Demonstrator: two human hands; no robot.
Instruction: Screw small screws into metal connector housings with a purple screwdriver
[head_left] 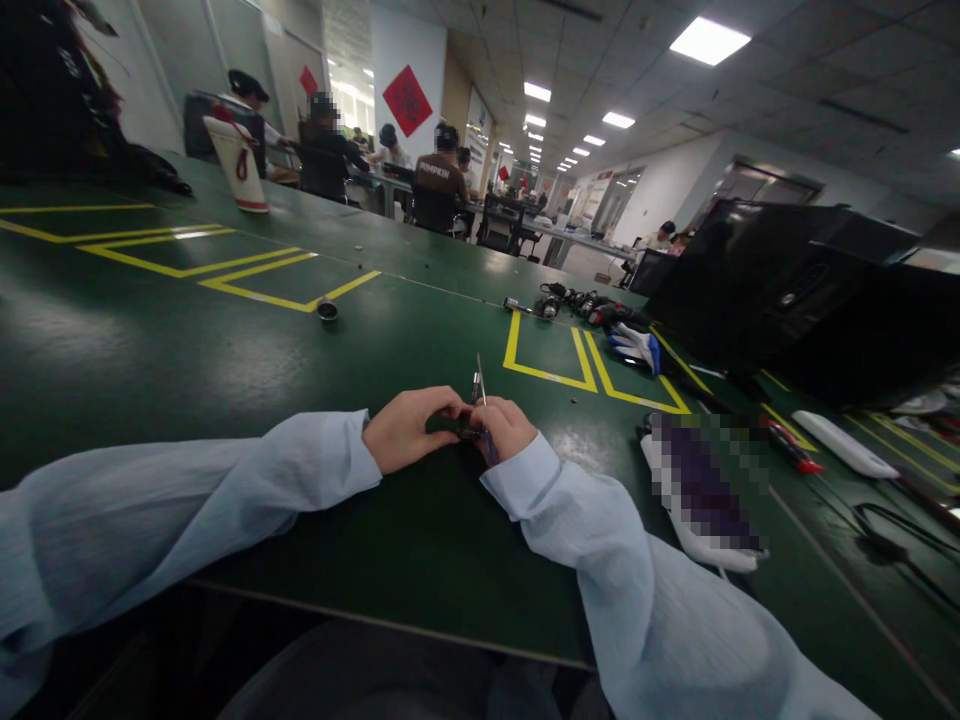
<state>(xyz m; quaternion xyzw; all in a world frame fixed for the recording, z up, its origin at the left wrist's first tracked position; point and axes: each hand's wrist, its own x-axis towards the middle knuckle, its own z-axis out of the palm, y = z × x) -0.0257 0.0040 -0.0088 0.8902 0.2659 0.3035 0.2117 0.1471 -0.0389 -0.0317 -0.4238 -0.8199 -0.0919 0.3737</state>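
My left hand [409, 430] and my right hand [506, 428] meet above the green table near its front edge. The fingers of both are closed. Between them sits a small dark metal part [471, 433], mostly covered by the fingertips, with a shiny cylindrical end [475, 385] rising above them. Out of my right hand sticks a thin pointed metal tool [481, 375], tilted slightly; something purple shows below that hand. The tool's exact kind is too small to tell. My left fingertips pinch the small part from its left side.
Yellow tape marks the green table [247, 370]. A dark metal cap [328, 310] and a paper cup [236, 165] stand left. Metal parts [551, 305], a glove [634, 345], a phone [705, 485] and a red-handled tool [795, 447] lie right. People sit behind.
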